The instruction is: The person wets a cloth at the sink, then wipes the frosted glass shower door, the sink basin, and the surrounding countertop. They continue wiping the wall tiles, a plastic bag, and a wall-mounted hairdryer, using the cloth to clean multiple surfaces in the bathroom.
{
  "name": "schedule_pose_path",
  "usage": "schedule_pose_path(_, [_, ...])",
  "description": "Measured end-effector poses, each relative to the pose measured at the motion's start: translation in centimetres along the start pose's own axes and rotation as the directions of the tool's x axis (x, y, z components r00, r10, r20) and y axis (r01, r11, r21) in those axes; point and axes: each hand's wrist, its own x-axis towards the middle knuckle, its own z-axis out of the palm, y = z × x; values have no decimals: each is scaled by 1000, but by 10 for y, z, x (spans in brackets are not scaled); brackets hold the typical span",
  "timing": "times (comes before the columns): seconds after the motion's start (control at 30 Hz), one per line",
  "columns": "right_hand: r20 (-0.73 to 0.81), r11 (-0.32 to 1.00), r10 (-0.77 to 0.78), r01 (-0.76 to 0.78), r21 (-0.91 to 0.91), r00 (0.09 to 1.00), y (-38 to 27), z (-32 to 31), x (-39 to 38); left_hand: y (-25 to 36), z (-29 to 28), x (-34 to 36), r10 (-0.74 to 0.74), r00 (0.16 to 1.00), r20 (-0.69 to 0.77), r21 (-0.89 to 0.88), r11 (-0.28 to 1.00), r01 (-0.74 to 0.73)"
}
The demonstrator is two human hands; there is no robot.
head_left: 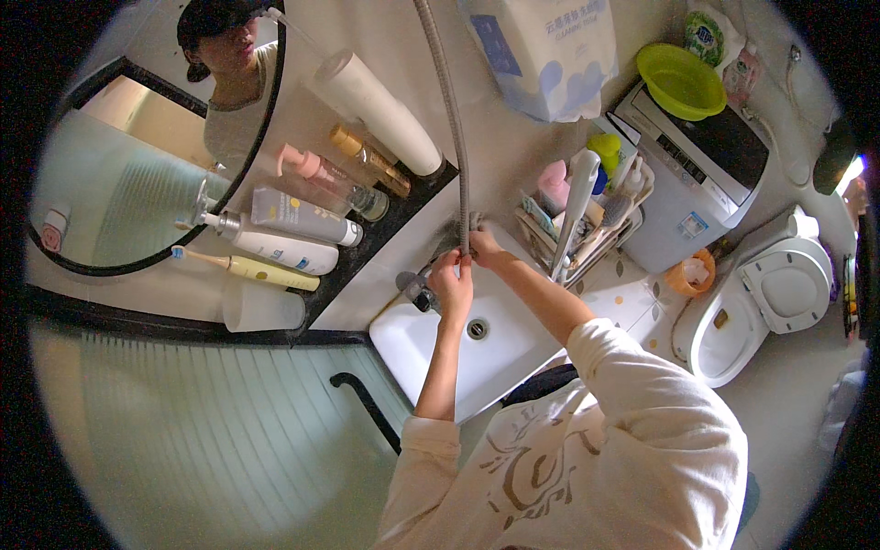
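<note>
Bathroom — white sink (509, 346), grey hose (456, 128)

Grey, slender, tubular hose (447, 84): finely ribbed, metallic-looking surface. Dark grey, short-bodied faucet (420, 294): smooth, glossy, metal in appearance. White, rectangular sink (518, 321): smooth, glossy, ceramic in appearance. Lime-green, round basin (676, 84): smooth plastic, slight sheen. Pale green, broad panel (215, 431): translucent, glass-like, striped. Off-white, loose shirt (660, 431): soft, matt cloth.
</note>
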Motion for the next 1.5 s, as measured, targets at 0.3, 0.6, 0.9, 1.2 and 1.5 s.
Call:
schedule_pose_path(0.3, [-120,505,-837,669,-546,535,-44,-10,22,9,-8,-17,-44,999,7,-161,986,45])
schedule_pose_path(0.6, [175,921,-109,166,-353,978,71,13,53,5,-20,-21,-94,995,47,-171,980,100])
schedule_pose_path(0.9, [-75,648,-762,754,-111,644,-90,6,-38,1,-14,-26,-142,989,48,-250,957,150])
schedule_pose_path(1.2, [350,705,-512,616,-350,785,-64,41,-36,-3,-11,-28,-169,984,64,-290,940,181])
schedule_pose_path(1.5, [379,979,20,-95,181,925,-8,-38,-80,-6,-7,-32,-123,992,1,-292,949,118])
